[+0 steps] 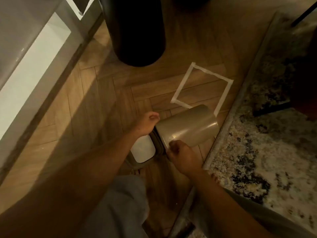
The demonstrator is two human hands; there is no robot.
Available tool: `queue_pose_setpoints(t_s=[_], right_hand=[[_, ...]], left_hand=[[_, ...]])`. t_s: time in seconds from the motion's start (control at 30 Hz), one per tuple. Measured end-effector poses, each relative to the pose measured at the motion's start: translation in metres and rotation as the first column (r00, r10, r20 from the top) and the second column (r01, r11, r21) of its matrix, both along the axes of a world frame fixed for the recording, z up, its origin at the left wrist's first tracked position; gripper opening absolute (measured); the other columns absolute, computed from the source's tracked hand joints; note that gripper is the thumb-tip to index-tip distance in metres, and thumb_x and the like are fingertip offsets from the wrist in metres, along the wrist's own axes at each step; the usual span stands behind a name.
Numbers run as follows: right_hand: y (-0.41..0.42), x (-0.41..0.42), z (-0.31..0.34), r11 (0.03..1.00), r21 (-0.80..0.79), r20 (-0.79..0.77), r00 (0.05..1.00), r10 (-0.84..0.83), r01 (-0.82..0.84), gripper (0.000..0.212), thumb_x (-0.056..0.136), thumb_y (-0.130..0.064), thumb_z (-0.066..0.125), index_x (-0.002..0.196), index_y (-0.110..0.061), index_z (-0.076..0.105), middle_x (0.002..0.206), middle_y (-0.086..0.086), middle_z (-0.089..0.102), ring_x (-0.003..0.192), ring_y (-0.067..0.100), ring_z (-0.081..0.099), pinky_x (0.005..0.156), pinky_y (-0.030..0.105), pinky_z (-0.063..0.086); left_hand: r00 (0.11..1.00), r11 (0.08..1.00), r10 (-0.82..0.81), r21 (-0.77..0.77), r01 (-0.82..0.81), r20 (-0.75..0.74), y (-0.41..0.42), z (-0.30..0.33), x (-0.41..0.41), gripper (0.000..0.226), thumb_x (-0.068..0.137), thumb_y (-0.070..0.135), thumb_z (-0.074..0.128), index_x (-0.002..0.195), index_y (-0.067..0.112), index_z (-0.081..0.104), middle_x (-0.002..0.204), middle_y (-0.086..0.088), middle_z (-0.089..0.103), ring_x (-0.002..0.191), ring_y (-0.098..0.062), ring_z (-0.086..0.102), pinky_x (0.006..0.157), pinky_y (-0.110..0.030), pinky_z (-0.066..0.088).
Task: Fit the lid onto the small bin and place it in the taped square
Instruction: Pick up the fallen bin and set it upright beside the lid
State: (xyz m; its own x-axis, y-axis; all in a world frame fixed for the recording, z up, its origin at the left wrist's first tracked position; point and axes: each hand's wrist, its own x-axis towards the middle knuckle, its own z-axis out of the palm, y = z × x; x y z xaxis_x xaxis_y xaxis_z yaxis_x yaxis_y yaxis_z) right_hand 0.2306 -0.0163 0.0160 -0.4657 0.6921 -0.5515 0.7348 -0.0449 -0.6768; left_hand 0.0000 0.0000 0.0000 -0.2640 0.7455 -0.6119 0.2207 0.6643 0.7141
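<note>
Bin work on herringbone floor (96, 103), beside patterned rug (257, 152).
Small bin (188, 127) lies tilted, base overlapping taped square (202, 86); lid (143, 151) at its mouth. Left hand (148, 122) curled at rim; right hand (181, 156) grips the rim.

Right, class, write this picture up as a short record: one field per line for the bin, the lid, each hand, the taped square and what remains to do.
small bin: tipped on its side, base overlapping the square's near corner
lid: white, at the bin's mouth, whether seated unclear
left hand: at the bin's rim, fingers curled
right hand: gripping the rim's near edge
taped square: white tape on wood floor, mostly bare inside
remaining: stand the bin upright inside the square
</note>
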Motion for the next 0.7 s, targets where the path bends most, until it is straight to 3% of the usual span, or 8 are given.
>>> queue_pose_setpoints(t_s=[0.17, 0.37, 0.57, 0.7], right_hand=[[-0.019, -0.002, -0.017, 0.995, 0.066, 0.122, 0.99, 0.072, -0.08, 0.024, 0.088, -0.04, 0.076, 0.093, -0.027, 0.058, 0.099, -0.004, 0.06, 0.076, 0.008, 0.058, 0.059, 0.015, 0.037], [-0.013, -0.003, -0.016, 0.979, 0.121, 0.144, 0.979, 0.143, -0.161, 0.017, 0.09, -0.026, 0.073, 0.084, -0.015, 0.061, 0.091, -0.001, 0.058, 0.071, 0.014, 0.055, 0.056, 0.021, 0.034], [0.017, -0.008, 0.008, 0.968, 0.208, 0.107, 0.987, 0.123, -0.144, 0.019, 0.086, -0.019, 0.067, 0.075, -0.02, 0.053, 0.076, -0.001, 0.059, 0.063, 0.016, 0.056, 0.056, 0.028, 0.04], [0.056, -0.005, 0.038, 0.928, 0.348, 0.114, 0.989, 0.098, -0.132, 0.012, 0.086, -0.022, 0.071, 0.081, -0.02, 0.06, 0.087, 0.0, 0.063, 0.071, 0.019, 0.061, 0.059, 0.032, 0.051]], left_hand=[[0.996, 0.996, -0.057, -0.068, 0.052, -0.063, -0.003, -0.027, 0.008, 0.034, 0.099, 0.03, 0.055, 0.129, 0.015, 0.062, 0.123, -0.006, 0.063, 0.111, -0.02, 0.058, 0.096, -0.036, 0.048], [0.992, 0.995, -0.073, -0.07, 0.066, -0.103, -0.003, -0.038, 0.009, 0.036, 0.099, 0.034, 0.053, 0.129, 0.016, 0.061, 0.119, -0.006, 0.063, 0.102, -0.018, 0.058, 0.089, -0.033, 0.049], [0.999, 0.999, -0.015, -0.04, 0.012, -0.052, 0.005, -0.023, 0.011, 0.032, 0.099, 0.046, 0.048, 0.123, 0.029, 0.059, 0.123, 0.001, 0.059, 0.112, -0.019, 0.056, 0.094, -0.034, 0.045], [0.993, 0.993, 0.116, -0.008, -0.116, 0.024, 0.018, 0.0, 0.012, 0.056, 0.097, 0.053, 0.048, 0.145, 0.023, 0.043, 0.141, 0.0, 0.05, 0.127, -0.018, 0.047, 0.1, -0.033, 0.038]])
